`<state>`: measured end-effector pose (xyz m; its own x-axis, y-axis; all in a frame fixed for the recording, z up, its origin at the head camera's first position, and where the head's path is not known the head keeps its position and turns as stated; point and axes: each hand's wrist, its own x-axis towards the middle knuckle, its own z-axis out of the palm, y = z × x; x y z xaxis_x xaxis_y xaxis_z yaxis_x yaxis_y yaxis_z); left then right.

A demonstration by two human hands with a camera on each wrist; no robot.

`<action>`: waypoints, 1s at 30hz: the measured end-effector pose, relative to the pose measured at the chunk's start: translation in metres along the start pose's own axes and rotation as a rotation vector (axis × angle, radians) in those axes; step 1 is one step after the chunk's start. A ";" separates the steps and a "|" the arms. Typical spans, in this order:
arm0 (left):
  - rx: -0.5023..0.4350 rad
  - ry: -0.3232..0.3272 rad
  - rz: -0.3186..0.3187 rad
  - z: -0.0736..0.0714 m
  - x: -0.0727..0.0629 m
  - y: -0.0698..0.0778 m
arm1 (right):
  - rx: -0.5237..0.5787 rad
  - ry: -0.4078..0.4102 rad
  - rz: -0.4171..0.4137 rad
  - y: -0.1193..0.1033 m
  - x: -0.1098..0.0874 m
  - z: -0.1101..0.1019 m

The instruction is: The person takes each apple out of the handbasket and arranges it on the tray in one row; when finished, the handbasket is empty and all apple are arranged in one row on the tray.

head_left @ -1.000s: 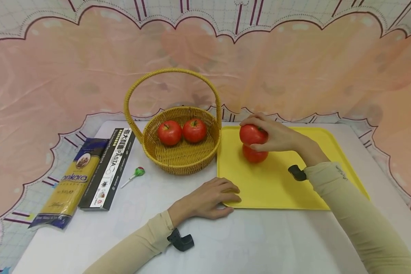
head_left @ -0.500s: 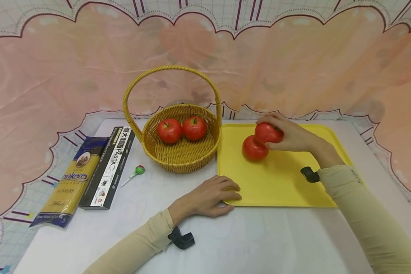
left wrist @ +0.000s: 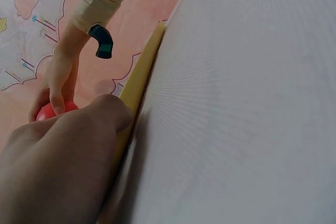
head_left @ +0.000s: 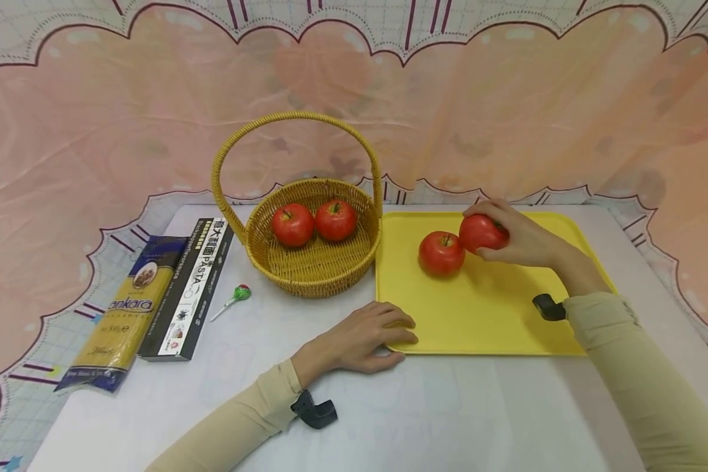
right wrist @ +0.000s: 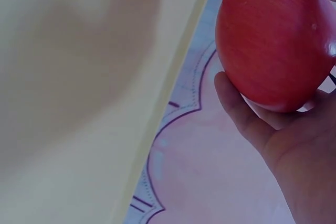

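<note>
My right hand (head_left: 522, 239) holds a red apple (head_left: 482, 233) over the yellow tray (head_left: 478, 314), fingers on its far side and thumb on the near side. In the right wrist view the held apple (right wrist: 273, 40) sits between thumb and fingers. Just left of it, a second apple (head_left: 442, 254) rests on the tray; the two overlap in the head view. My left hand (head_left: 360, 337) rests at the tray's near left corner, fingers relaxed over the rim. The left wrist view shows the thumb (left wrist: 113, 111) against the yellow edge.
Left of the tray stands a wicker basket (head_left: 313, 288) with a tall handle and two apples (head_left: 293, 225) inside. Farther left lie a lollipop (head_left: 238, 294), a black-and-white pasta box (head_left: 189, 295) and an Ankara pasta packet (head_left: 120, 314). A patterned cloth (head_left: 478, 118) hangs behind the table.
My right hand has moved right with its apple, from in front of the other apple to beside it, uncovering that one. The left hand has stayed at the tray corner.
</note>
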<state>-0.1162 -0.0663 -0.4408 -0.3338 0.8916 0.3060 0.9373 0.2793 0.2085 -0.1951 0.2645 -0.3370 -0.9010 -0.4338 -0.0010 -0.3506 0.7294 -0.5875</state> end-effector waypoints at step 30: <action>-0.001 -0.001 -0.002 0.001 -0.001 -0.001 | -0.239 -0.089 0.059 0.013 -0.008 0.020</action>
<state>-0.1169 -0.0667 -0.4419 -0.3358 0.8914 0.3044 0.9364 0.2810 0.2102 -0.1876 0.2673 -0.3606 -0.8994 -0.4239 -0.1073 -0.3578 0.8545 -0.3764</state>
